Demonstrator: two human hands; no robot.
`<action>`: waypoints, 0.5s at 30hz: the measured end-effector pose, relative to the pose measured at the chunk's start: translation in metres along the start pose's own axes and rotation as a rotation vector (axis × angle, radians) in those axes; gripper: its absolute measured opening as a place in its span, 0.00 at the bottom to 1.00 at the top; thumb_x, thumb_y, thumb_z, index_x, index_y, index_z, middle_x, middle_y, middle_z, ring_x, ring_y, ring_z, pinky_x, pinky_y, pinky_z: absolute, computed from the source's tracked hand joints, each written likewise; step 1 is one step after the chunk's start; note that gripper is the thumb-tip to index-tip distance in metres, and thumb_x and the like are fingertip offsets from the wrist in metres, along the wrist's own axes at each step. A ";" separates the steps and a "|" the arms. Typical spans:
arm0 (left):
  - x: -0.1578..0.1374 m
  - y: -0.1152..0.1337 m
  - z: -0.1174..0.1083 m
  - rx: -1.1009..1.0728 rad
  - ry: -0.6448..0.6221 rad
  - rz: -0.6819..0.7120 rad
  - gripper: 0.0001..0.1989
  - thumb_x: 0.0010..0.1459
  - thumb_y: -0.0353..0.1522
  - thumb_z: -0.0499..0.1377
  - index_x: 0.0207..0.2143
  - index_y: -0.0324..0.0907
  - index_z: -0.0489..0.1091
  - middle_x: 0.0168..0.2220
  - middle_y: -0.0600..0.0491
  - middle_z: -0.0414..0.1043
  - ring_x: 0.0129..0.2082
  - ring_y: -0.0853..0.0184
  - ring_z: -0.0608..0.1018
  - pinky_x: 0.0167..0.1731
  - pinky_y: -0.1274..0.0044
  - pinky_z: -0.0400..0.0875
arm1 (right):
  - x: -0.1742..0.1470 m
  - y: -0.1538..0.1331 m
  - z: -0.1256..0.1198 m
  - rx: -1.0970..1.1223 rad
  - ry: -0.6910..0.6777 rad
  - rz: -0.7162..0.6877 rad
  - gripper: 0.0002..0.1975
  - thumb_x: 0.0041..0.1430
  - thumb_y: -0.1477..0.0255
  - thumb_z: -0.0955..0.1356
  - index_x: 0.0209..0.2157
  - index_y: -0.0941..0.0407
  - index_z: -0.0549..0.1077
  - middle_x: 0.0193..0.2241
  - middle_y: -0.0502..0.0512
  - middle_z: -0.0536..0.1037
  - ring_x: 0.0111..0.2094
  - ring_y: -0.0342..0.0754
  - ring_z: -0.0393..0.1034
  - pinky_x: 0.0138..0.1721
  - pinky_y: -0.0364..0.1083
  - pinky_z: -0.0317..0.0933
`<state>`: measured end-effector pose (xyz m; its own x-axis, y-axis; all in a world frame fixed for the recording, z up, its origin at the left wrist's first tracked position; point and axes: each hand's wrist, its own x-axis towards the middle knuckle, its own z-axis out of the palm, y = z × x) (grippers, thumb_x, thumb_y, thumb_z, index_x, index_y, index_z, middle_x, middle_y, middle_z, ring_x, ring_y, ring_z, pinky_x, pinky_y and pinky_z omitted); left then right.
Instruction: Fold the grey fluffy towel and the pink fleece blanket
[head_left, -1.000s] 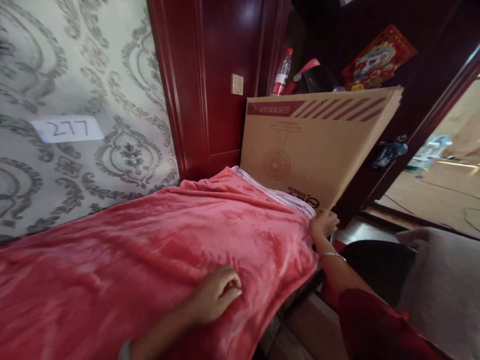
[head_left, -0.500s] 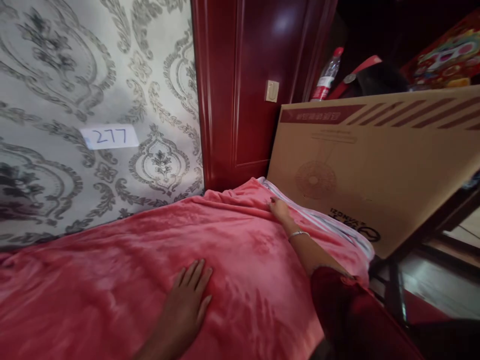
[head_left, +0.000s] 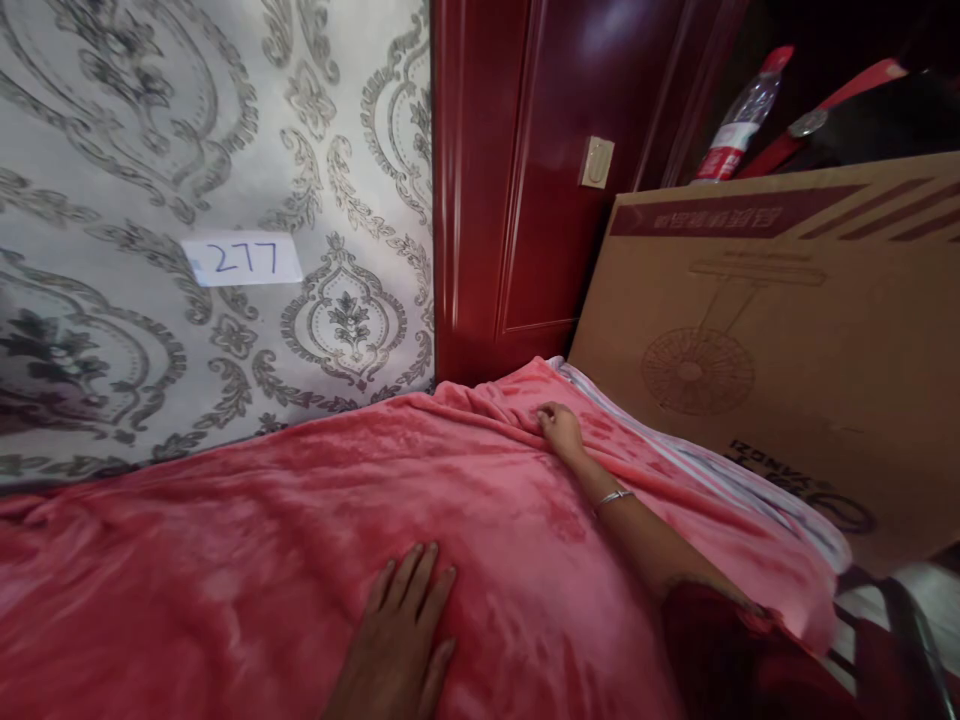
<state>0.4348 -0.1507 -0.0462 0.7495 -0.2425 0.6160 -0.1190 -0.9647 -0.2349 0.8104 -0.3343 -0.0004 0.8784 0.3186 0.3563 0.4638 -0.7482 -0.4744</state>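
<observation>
The camera is on my head. It looks forward and down, close above my left hand [head_left: 397, 640], past my right hand [head_left: 562, 432] to the wall [head_left: 345, 310] and box [head_left: 817, 350] beyond.

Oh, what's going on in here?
Somebody, bare-handed, is handling a pink blanket. The left grip lies open and flat on it. The right grip is farther out, curled at a fold; whether it pinches the cloth is hard to tell. The blanket is spread out but rumpled, its pale border alongside a cardboard box.
</observation>
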 end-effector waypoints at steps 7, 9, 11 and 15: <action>0.000 -0.001 0.002 0.035 -0.002 0.034 0.29 0.63 0.40 0.56 0.65 0.45 0.63 0.65 0.48 0.67 0.64 0.58 0.67 0.60 0.66 0.63 | 0.061 -0.020 0.012 0.085 -0.102 0.138 0.15 0.66 0.66 0.65 0.37 0.60 0.81 0.38 0.61 0.83 0.41 0.51 0.76 0.41 0.44 0.63; -0.001 -0.002 0.005 0.043 -0.015 0.037 0.29 0.62 0.42 0.56 0.64 0.45 0.64 0.64 0.47 0.67 0.63 0.57 0.68 0.59 0.66 0.63 | 0.069 -0.031 0.027 0.126 -0.171 0.161 0.13 0.62 0.64 0.70 0.35 0.60 0.80 0.34 0.59 0.82 0.39 0.52 0.76 0.40 0.44 0.64; -0.002 -0.002 0.009 0.050 -0.009 0.044 0.29 0.61 0.44 0.57 0.63 0.46 0.66 0.63 0.47 0.68 0.62 0.56 0.68 0.59 0.66 0.64 | 0.075 -0.038 0.042 0.176 -0.229 0.175 0.12 0.61 0.63 0.72 0.37 0.59 0.78 0.35 0.56 0.81 0.39 0.51 0.76 0.41 0.46 0.67; -0.004 -0.004 0.016 0.048 0.039 0.058 0.28 0.61 0.45 0.57 0.61 0.45 0.68 0.61 0.47 0.71 0.60 0.57 0.70 0.60 0.66 0.63 | 0.092 -0.036 0.055 0.297 -0.174 0.207 0.17 0.66 0.62 0.69 0.51 0.57 0.73 0.49 0.56 0.76 0.45 0.51 0.74 0.46 0.53 0.72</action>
<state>0.4427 -0.1448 -0.0594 0.7164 -0.3026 0.6286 -0.1296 -0.9431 -0.3063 0.8810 -0.2461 0.0054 0.9513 0.2918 0.0992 0.2659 -0.6143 -0.7429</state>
